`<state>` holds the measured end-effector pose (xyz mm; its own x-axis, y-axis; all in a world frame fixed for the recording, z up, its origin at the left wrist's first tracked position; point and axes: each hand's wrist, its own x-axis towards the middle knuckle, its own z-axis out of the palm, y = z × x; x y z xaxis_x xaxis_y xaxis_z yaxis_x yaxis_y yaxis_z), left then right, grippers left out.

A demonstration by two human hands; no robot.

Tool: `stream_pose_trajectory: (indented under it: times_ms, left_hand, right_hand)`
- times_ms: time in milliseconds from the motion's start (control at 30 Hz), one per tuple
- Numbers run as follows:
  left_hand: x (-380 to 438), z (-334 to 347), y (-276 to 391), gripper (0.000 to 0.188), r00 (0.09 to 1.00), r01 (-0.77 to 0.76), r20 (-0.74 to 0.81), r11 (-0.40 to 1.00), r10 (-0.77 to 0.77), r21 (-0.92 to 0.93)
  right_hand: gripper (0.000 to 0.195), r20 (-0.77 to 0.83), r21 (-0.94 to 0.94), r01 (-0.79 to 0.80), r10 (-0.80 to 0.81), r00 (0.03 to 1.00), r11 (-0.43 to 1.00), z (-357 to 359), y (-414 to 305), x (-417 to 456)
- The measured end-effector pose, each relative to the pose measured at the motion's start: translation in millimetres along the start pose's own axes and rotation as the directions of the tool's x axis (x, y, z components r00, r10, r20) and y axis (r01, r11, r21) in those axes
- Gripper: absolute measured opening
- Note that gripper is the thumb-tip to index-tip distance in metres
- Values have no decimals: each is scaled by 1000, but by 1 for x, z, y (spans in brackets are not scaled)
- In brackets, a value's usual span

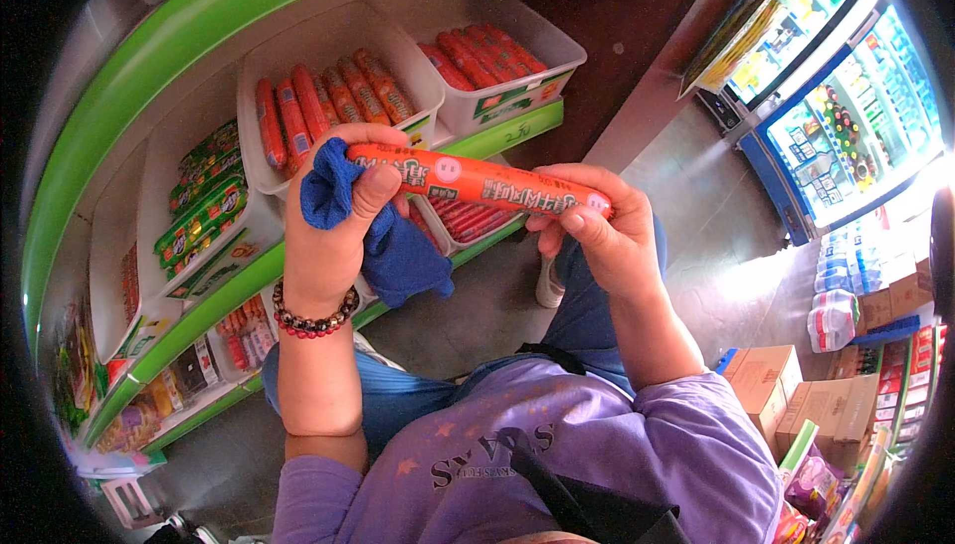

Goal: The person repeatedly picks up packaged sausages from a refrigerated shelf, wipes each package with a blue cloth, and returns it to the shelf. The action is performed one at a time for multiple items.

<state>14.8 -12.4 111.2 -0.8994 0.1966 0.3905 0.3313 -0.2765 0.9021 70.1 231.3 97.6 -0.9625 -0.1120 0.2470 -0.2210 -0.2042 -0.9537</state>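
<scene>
A large sausage [489, 184] in an orange-red printed wrapper is held level across my front, one end in each hand. Around its left end is my left hand [351, 193], which also has a blue cloth [403, 253] tucked through the fingers. Part of the cloth bunches above the thumb and the rest hangs below. My right hand [597, 223] pinches the other end between thumb and fingers. Just behind the sausage, a white plastic bin [261, 122] holds several red and orange wrapped sausages [351, 96] on the shelf.
Another bin [515, 100] of red sausages stands on the green-edged shelf [216, 298]. Green-wrapped packs [201, 216] lie to the left. Lower shelves hold more packets. Lit drink coolers [828, 141], cardboard boxes [828, 410] and bottled-water packs [832, 320] stand to the right.
</scene>
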Motion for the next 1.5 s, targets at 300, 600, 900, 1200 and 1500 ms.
stream_pose_trajectory:
  times_ms: [300,600,900,1200,1500]
  left_hand:
    - [-2,1,2,41,999,-34,-27,999,35,37]
    - [-2,3,-2,39,993,-15,-121,1000,11,-25]
    - [3,10,-11,38,952,-65,-305,995,40,-72]
    - [1,5,-6,37,968,-65,-244,998,58,-23]
    - [1,3,-1,35,1000,-14,-18,998,15,59]
  right_hand:
    - [45,-25,-203,77,-83,996,976,2,-8,1]
    - [47,24,-341,157,-158,987,927,6,-7,-2]
    - [46,226,-542,378,-303,926,751,7,0,0]
    - [53,47,-187,128,-121,992,974,8,7,-6]
    - [84,282,320,-314,227,932,894,28,17,-1]
